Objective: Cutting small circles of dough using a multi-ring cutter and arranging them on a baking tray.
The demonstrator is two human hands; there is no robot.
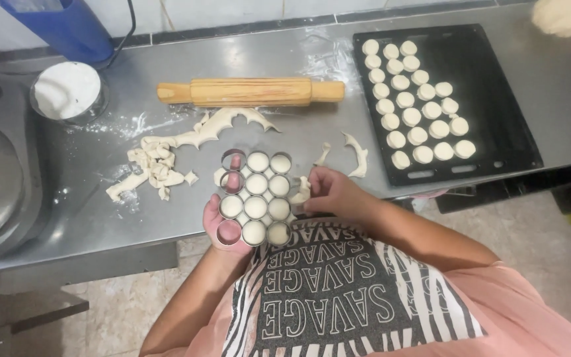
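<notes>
Left hand (223, 228) grips a multi-ring metal cutter (256, 197) packed with dough discs; right hand (330, 192) pinches a dough scrap (301, 192) beside it, above the table (100, 198).

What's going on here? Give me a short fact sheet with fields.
Left hand: left hand holds a multi-ring metal cutter from below
Right hand: right hand pinches a dough piece at the cutter's edge
Cutter: most rings filled with dough, three look empty
Tray: black baking tray with rows of dough rounds
Counter: rolling pin, dough scraps, flour bowl
</notes>
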